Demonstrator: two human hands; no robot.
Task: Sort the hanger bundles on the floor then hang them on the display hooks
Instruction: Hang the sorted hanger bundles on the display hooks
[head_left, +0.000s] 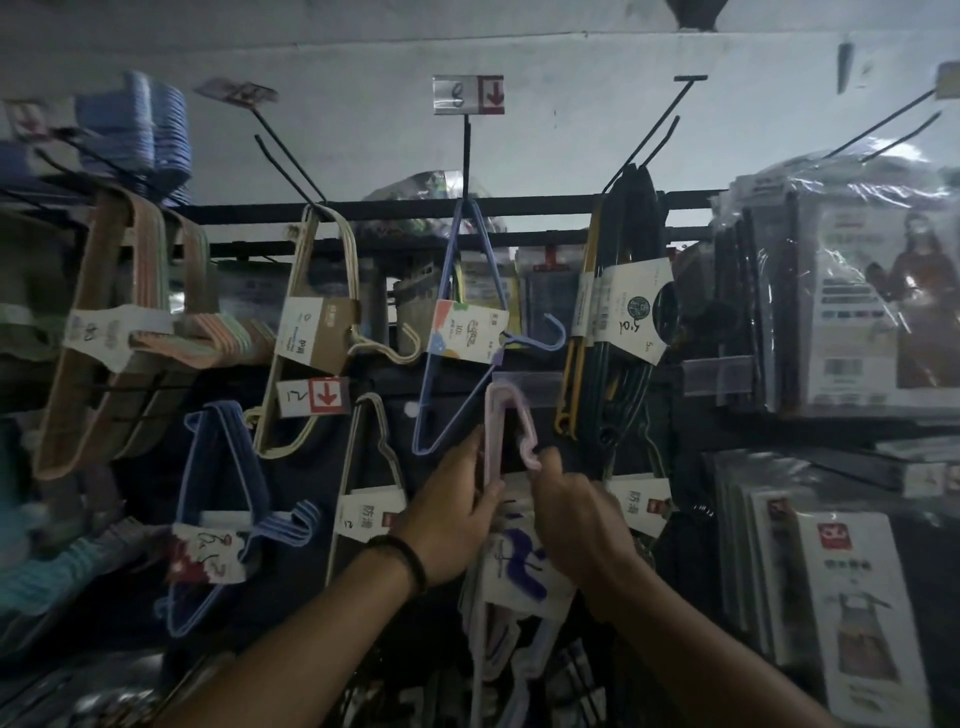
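Pretty cramped in the middle. The pink hanger bundle (497, 426) sits in a narrow slot, with the blue hanger bundle (457, 338) just left and the dark hanger bundle (626, 332) just right. A clear label strip (527, 383) hangs right at its top. A white wire hanger (371, 457) crowds the lower left, and packaged goods (841, 291) wall off the right. Up top it's roomier: bare wall (374, 119), and the left hook (287, 156) and right hook (647, 133) are bare along most of their length.

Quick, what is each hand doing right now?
Left hand: grips the side of the pale pink plastic hanger bundle.
Right hand: pinches the same bundle's curved end.
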